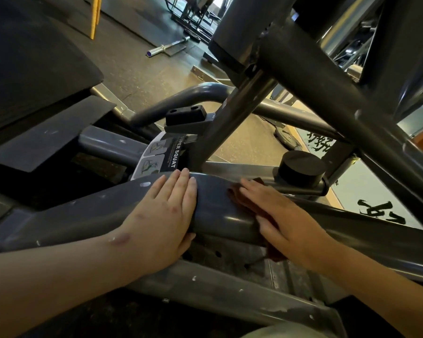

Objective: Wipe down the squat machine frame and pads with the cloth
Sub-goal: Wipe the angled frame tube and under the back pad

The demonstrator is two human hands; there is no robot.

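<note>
Left hand (pixel 166 213) lies flat on the grey frame tube (pixel 217 212), fingers straight, holding nothing; right hand (pixel 282 219) just beside it, fingers extended, presses the reddish-brown cloth (pixel 239 198) onto the same tube; the cloth drapes over the tube under the palm; "SUPER SQUAT" label (pixel 158 156) behind; black pad (pixel 34 69) upper left; barbell (pixel 167 46) on the floor.
</note>
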